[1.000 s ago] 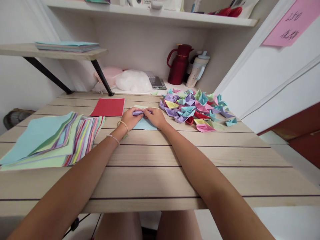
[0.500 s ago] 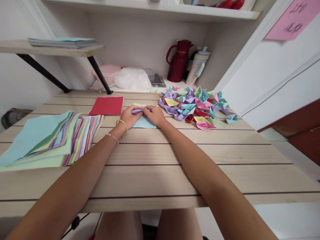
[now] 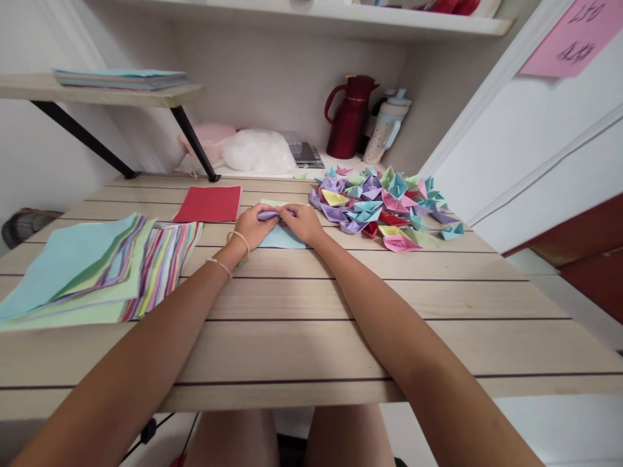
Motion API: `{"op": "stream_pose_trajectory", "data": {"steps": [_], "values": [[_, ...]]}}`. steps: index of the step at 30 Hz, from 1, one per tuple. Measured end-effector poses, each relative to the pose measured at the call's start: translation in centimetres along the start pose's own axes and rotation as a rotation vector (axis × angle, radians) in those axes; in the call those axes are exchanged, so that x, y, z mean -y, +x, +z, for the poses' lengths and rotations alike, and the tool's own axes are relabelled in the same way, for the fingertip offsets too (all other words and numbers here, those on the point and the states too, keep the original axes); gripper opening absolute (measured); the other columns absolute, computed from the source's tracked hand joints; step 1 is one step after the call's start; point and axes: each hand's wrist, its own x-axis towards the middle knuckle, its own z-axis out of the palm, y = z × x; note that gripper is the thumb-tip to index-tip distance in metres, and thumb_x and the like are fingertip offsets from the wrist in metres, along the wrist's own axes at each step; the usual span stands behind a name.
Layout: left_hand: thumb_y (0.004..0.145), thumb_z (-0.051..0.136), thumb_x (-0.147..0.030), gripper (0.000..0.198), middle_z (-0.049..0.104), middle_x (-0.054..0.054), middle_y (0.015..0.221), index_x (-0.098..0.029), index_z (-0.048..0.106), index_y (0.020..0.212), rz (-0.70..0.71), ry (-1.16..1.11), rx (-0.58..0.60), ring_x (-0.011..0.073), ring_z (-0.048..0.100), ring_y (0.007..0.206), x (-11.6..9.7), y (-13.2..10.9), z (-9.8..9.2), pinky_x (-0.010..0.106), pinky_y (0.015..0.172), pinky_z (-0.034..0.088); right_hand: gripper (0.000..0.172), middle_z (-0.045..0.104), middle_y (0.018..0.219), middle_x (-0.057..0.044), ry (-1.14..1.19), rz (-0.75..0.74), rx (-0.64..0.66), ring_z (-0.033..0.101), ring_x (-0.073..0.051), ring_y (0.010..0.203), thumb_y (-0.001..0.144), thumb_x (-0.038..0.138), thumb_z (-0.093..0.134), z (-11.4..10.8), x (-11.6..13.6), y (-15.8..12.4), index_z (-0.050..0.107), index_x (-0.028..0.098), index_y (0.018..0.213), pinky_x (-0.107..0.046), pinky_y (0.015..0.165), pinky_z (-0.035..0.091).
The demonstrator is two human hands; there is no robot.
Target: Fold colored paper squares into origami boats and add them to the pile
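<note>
"What are the two hands doing?"

"They're meeting just above the centre of the frame. The left hand is curling its fingers around a folded purple paper, nearly closed on it. The right hand is pinching the same piece from the other side, its fingertips drawn together."

"So where is the purple piece sitting?"

"It's lying crosswise between the hands, over a light blue sheet (a pale strip is peeking out along the far edge). I can't tell whether it's touching that sheet, since the fingers are covering so much."

"What is surrounding them?"

"A red paper square is lying near the left hand, left of centre. A loose stack of coloured paper is spreading across the left side of the frame, with blue on top and many edges fanning out. Right of centre, a heap of paper boats is crowding the slatted tabletop."

"And higher up?"

"A dark red jug is standing right of the upper centre, a pale bottle is leaning beside it, and more paper is resting on a raised shelf at the upper left."
</note>
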Motion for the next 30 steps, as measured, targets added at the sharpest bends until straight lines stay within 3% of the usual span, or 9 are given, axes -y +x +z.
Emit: {"op": "stream_pose_trajectory", "data": {"steps": [20,30], "values": [[0.071,0.066,-0.035,0.027,0.071,0.004,0.097,-0.020,0.067,0.093,0.004,-0.029,0.010,0.0200,0.066,0.086,0.61,0.21,0.23,0.033,0.085,0.049,0.041,0.069,0.071,-0.002,0.011,0.001,0.012,0.060,-0.015,0.072,0.092,0.043,0.043,-0.17,0.06,-0.03,0.072,0.016,0.083,-0.024,0.068,0.038],[0.071,0.066,-0.031,0.025,0.070,0.004,0.096,-0.019,0.066,0.093,0.008,0.009,-0.005,0.0209,0.065,0.089,-0.10,-0.10,0.09,0.032,0.084,0.049,0.043,0.068,0.069,-0.002,0.011,-0.032,-0.002,0.060,-0.015,0.068,0.092,0.044,0.041,0.05,-0.29,0.05,0.072,0.016,0.083,-0.024,0.065,0.037]]}}
